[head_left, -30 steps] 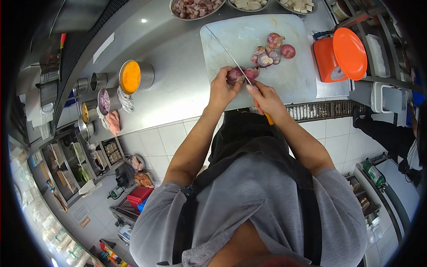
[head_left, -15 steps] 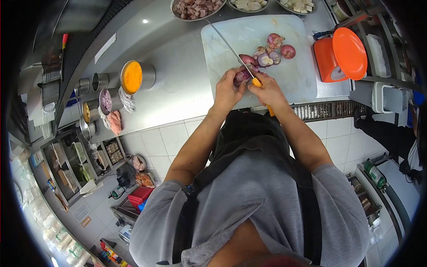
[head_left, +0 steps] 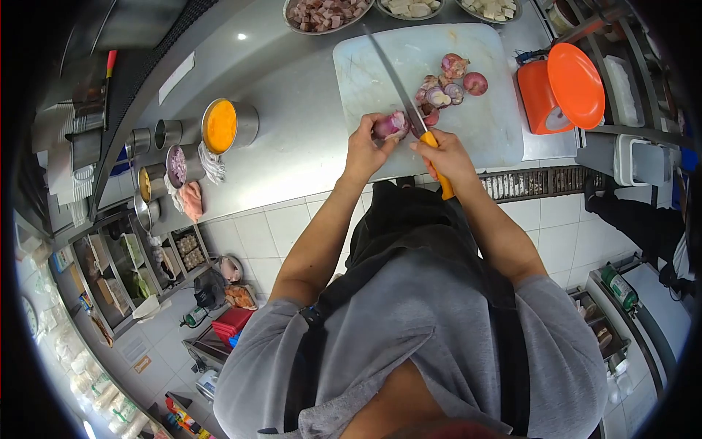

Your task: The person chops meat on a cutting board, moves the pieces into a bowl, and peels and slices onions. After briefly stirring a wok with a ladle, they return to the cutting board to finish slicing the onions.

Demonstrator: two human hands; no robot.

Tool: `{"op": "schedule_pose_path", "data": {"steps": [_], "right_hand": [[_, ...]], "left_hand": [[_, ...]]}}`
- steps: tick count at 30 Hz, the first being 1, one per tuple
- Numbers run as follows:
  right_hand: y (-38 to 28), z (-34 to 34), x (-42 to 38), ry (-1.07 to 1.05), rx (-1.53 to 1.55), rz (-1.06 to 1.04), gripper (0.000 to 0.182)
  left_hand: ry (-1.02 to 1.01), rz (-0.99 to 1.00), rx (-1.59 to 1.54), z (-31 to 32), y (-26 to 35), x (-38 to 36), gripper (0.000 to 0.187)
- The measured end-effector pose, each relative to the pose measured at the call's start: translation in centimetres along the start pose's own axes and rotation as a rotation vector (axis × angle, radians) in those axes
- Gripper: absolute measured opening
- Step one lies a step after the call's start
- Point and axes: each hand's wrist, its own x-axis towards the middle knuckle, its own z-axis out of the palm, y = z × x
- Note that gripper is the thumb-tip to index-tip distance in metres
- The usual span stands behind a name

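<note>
Purple onion [head_left: 389, 124] sits pinched in the left hand [head_left: 363, 150]; right hand [head_left: 447, 157] clamps the knife [head_left: 409, 110].

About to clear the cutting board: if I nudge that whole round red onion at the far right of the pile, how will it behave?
The whole red onion looks round and smooth-skinned, so it would probably roll across the flat cutting board. Its glossy skin may be slippery to pinch. The cut onion pieces beside it would likely just slide.
</note>
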Motion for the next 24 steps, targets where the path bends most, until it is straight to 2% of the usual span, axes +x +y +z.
{"op": "schedule_pose_path", "data": {"steps": [1, 3, 4, 6, 12, 13, 15, 16, 18, 19, 21, 24], "right_hand": [[-1.0, 0.2, -0.6, 0.005, 0.002, 0.002, 0.020], [-3.0, 0.3, -1.7, 0.057, -0.297, -0.072, 0.043], [-2.9, 0.3, -1.6, 0.058, -0.300, -0.070, 0.043], [-2.0, 0.4, -0.7, 0.103, -0.509, -0.198, 0.065], [-0.1, 1.8, 1.3, 0.158, -0.601, -0.138, 0.071], [0.6, 1.7, 1.6, 0.157, -0.598, -0.137, 0.071], [1.1, 1.6, 2.1, 0.250, -0.684, -0.361, 0.069], [0.4, 1.4, 1.8, 0.250, -0.683, -0.363, 0.069], [-1.3, 0.6, 0.8, -0.022, -0.133, 0.029, 0.051], [-1.0, 0.6, 0.9, -0.024, -0.133, 0.030, 0.051], [0.5, 0.7, 1.1, 0.009, 0.173, -0.007, 0.027], [1.1, -0.2, 1.7, 0.085, 0.234, 0.118, 0.020]], "left_hand": [[0.000, -0.009, 0.044, 0.0, 0.6, 0.2, 0.049], [0.010, 0.020, 0.074, 0.3, 0.6, 0.7, 0.050], [0.024, 0.050, 0.108, 0.5, 0.6, 0.8, 0.050], [0.014, 0.018, 0.103, 0.5, 1.0, 1.0, 0.051], [0.002, -0.037, 0.115, 0.6, 1.0, 1.2, 0.051], [-0.007, -0.062, 0.118, 0.6, 1.1, 1.1, 0.051], [-0.008, -0.082, 0.113, 0.6, 1.4, 0.9, 0.051], [-0.007, -0.098, 0.108, 0.6, 1.5, 1.0, 0.051], [0.012, -0.088, 0.064, 0.7, 0.7, 0.6, 0.051], [0.028, -0.077, 0.020, 0.8, 0.2, 0.3, 0.051], [0.032, -0.088, -0.033, 0.9, -0.7, -0.1, 0.050], [0.054, -0.067, -0.070, 0.7, -1.0, -1.0, 0.050]]}}
